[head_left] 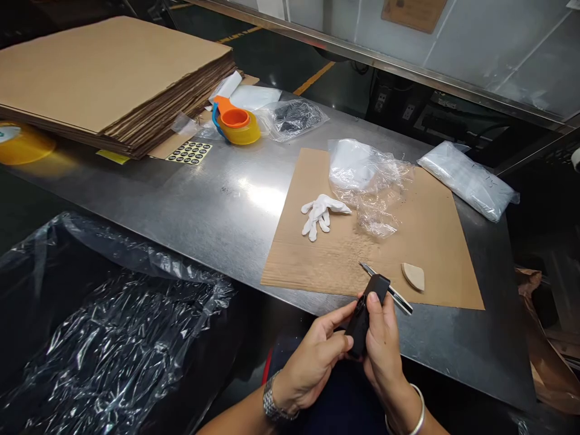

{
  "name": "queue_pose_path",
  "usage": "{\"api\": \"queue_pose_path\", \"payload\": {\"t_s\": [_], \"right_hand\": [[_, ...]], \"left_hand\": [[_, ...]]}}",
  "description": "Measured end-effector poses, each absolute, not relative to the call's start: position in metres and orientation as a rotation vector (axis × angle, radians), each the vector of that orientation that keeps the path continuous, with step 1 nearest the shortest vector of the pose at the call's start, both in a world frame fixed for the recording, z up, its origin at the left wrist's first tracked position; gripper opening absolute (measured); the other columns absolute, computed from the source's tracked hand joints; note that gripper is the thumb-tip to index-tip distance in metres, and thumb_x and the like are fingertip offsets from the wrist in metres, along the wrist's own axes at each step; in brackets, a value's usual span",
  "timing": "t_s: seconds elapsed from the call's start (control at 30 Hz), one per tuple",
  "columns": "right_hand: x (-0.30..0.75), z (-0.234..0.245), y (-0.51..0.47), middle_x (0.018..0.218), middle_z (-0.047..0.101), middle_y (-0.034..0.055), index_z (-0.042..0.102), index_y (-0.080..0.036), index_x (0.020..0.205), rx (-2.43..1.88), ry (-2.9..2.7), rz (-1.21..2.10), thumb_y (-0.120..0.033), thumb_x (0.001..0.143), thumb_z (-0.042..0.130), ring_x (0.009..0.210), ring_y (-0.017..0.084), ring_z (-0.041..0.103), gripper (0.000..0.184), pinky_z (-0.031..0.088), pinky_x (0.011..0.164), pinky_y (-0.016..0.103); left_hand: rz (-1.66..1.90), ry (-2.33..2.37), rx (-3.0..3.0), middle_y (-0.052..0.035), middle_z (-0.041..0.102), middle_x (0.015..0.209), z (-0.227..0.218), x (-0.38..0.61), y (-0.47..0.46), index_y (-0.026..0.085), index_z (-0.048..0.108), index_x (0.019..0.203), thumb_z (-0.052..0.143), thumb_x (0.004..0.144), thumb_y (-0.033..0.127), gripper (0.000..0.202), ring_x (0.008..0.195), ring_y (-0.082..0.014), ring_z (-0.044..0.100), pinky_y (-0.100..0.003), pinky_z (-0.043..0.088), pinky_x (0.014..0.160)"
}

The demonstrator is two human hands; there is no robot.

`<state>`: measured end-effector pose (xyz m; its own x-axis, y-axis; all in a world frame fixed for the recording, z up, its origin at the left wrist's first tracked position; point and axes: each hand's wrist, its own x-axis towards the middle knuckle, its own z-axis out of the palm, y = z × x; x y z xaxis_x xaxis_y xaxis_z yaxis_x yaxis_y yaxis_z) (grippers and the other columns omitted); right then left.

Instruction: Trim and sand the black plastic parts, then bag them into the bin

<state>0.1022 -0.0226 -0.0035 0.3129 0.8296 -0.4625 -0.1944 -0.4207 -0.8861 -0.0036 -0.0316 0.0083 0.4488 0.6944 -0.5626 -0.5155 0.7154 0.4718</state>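
Observation:
Both my hands hold a small black oblong object (368, 308) at the table's near edge. My left hand (312, 359) pinches its lower side with thumb and fingers. My right hand (383, 350) wraps round it, thumb pressed on its top. Just beyond it a thin metal blade or pen-like tool (389, 290) lies on a brown cardboard sheet (317, 254). A beige wedge-shaped piece (413, 276) lies to the tool's right. White gloves (321, 214) and crumpled clear plastic (369, 181) rest further back on the sheet.
A stack of cardboard sheets (104, 72) fills the far left of the steel table (203, 199). An orange and yellow tape dispenser (236, 122), a sticker sheet (189, 152) and bagged items (469, 179) lie around. A bin lined with black plastic (99, 326) stands at the near left.

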Motion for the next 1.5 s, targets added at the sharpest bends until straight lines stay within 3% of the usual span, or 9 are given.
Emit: {"api": "queue_pose_path", "payload": {"t_s": [0.17,0.57,0.67,0.8,0.9,1.03,1.2,1.37,1.5], "right_hand": [[0.102,-0.005,-0.023,0.102,0.057,0.0037,0.046,-0.023,0.104,-1.6,-0.632,1.276,-0.054,0.082,0.049,0.098,0.02,0.053,0.038,0.042,0.087,0.034],[0.1,-0.007,-0.024,0.105,0.056,0.0029,0.042,-0.024,0.111,-1.569,-0.666,1.286,-0.052,0.084,0.048,0.101,0.019,0.052,0.04,0.042,0.084,0.033],[0.1,-0.007,-0.023,0.103,0.056,0.0027,0.043,-0.024,0.11,-1.566,-0.67,1.284,-0.053,0.083,0.049,0.099,0.019,0.053,0.04,0.042,0.085,0.033],[0.102,-0.007,-0.021,0.099,0.058,0.0023,0.046,-0.024,0.104,-1.6,-0.622,1.305,-0.055,0.081,0.05,0.089,0.018,0.055,0.039,0.045,0.077,0.029],[0.102,-0.006,-0.019,0.094,0.058,0.0008,0.048,-0.024,0.101,-1.602,-0.58,1.34,-0.055,0.081,0.051,0.08,0.015,0.055,0.038,0.046,0.071,0.027],[0.101,-0.005,-0.016,0.092,0.058,0.0004,0.05,-0.023,0.098,-1.604,-0.546,1.363,-0.055,0.08,0.053,0.078,0.014,0.054,0.037,0.046,0.07,0.026],[0.099,-0.004,-0.012,0.1,0.058,0.0017,0.05,-0.023,0.099,-1.593,-0.551,1.357,-0.053,0.079,0.054,0.09,0.017,0.056,0.036,0.046,0.075,0.028],[0.097,-0.004,-0.009,0.084,0.056,-0.0012,0.05,-0.024,0.098,-1.585,-0.566,1.367,-0.052,0.08,0.054,0.091,0.018,0.055,0.034,0.045,0.075,0.028],[0.096,-0.005,-0.006,0.084,0.055,-0.0007,0.049,-0.023,0.099,-1.595,-0.585,1.363,-0.053,0.08,0.053,0.094,0.018,0.053,0.035,0.043,0.075,0.028]], "left_hand": [[0.762,0.819,0.238,-0.0065,0.066,0.088,0.01,-0.003,-0.031,0.021,0.06,0.118,0.061,0.069,0.013,0.05,0.073,-0.014,0.052,-0.028,0.04,0.068],[0.775,0.861,0.235,-0.0099,0.054,0.125,0.011,0.001,-0.031,0.022,0.061,0.117,0.058,0.074,0.014,0.044,0.081,-0.0156,0.054,-0.027,0.045,0.065],[0.78,0.888,0.221,-0.0112,0.056,0.122,0.01,0.001,-0.031,0.021,0.061,0.116,0.063,0.074,0.019,0.043,0.087,-0.0194,0.055,-0.028,0.046,0.065],[0.789,0.857,0.174,-0.011,0.065,0.1,0.007,-0.001,-0.031,0.019,0.061,0.116,0.06,0.079,0.027,0.038,0.075,-0.0165,0.056,-0.031,0.047,0.065],[0.81,0.841,0.117,-0.0101,0.066,0.092,0.006,-0.002,-0.031,0.018,0.063,0.114,0.058,0.079,0.024,0.035,0.071,-0.0155,0.055,-0.034,0.048,0.066],[0.81,0.802,0.115,-0.0104,0.065,0.098,0.007,-0.004,-0.029,0.017,0.063,0.113,0.056,0.077,0.017,0.036,0.074,-0.0158,0.055,-0.034,0.048,0.067],[0.819,0.767,0.146,-0.0099,0.061,0.111,0.008,-0.007,-0.027,0.02,0.063,0.113,0.055,0.072,0.01,0.043,0.08,-0.0169,0.055,-0.033,0.047,0.069],[0.824,0.792,0.16,-0.0094,0.059,0.116,0.006,-0.008,-0.025,0.021,0.062,0.115,0.056,0.07,0.009,0.047,0.081,-0.0171,0.056,-0.033,0.047,0.069],[0.82,0.812,0.185,-0.0087,0.057,0.12,0.005,-0.008,-0.023,0.022,0.059,0.118,0.054,0.071,0.008,0.05,0.079,-0.016,0.056,-0.032,0.048,0.068]]}}
